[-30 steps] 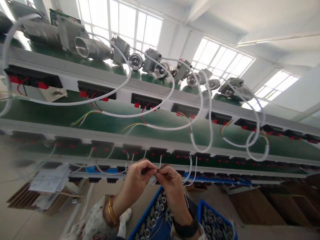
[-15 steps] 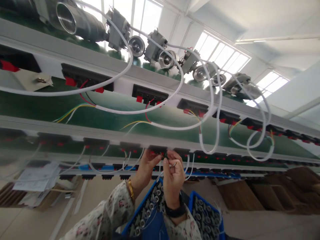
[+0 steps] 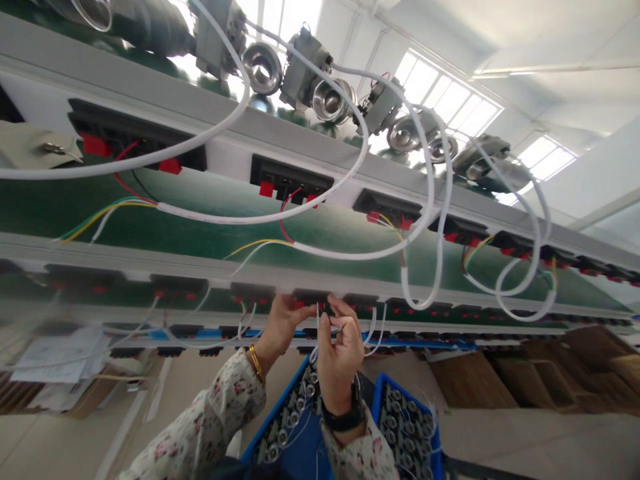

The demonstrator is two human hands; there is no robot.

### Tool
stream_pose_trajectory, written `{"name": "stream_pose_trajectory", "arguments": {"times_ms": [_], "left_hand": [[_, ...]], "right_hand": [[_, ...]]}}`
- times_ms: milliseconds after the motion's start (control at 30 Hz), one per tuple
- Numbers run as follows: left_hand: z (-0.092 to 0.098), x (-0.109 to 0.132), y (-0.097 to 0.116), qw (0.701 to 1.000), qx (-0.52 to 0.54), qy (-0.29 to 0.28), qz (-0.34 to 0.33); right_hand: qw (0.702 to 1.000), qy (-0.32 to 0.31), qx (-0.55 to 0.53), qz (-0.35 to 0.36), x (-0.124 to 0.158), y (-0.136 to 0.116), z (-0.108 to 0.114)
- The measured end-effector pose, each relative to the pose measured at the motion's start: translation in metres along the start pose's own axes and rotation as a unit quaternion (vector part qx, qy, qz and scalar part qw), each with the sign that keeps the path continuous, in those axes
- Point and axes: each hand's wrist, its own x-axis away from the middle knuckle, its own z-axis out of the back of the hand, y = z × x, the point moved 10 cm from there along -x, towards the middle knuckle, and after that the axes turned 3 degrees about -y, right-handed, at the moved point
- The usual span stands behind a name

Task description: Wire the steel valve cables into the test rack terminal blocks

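Observation:
My left hand (image 3: pixel 281 327) reaches up to a black terminal block (image 3: pixel 311 297) with red tabs on the lower rail. Its thumb and forefinger close together just under the block; what lies between them is too small to make out. Close beside it on the right, my right hand (image 3: pixel 341 357) pinches thin wires of a white cable, its fingertips just below the same block. A pale wire (image 3: pixel 318 315) shows between the two hands. The wire ends are mostly hidden by the fingers.
Above, a rail holds more terminal blocks (image 3: pixel 293 179) with looping white cables (image 3: pixel 345 255). Metal valves with grey housings (image 3: pixel 306 70) line the top shelf. Blue crates (image 3: pixel 381 400) of small metal parts stand below. Papers (image 3: pixel 63 357) lie left; cardboard boxes (image 3: pixel 475 383) sit right.
The view has shifted slightly, and the upper rail's near end appears larger. Both hands stay at the same block, the fingers slightly rearranged, and a pale wire now shows between them.

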Motion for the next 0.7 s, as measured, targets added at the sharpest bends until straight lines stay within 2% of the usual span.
{"name": "stream_pose_trajectory", "arguments": {"times_ms": [133, 267, 400, 700], "left_hand": [[-0.003, 0.001, 0.005, 1.000, -0.005, -0.001, -0.004], [-0.009, 0.003, 0.016, 1.000, 0.004, -0.026, -0.007], [-0.007, 0.003, 0.021, 1.000, -0.011, -0.027, -0.005], [0.001, 0.000, 0.012, 0.999, -0.029, -0.020, 0.003]], "right_hand": [[1.000, 0.000, -0.009, 0.005, -0.001, -0.004, 0.000], [0.998, -0.049, -0.029, -0.006, -0.004, -0.010, -0.005], [0.996, -0.085, 0.027, 0.006, -0.011, -0.020, -0.012], [0.991, -0.104, 0.077, 0.031, -0.018, -0.022, -0.017]]}}
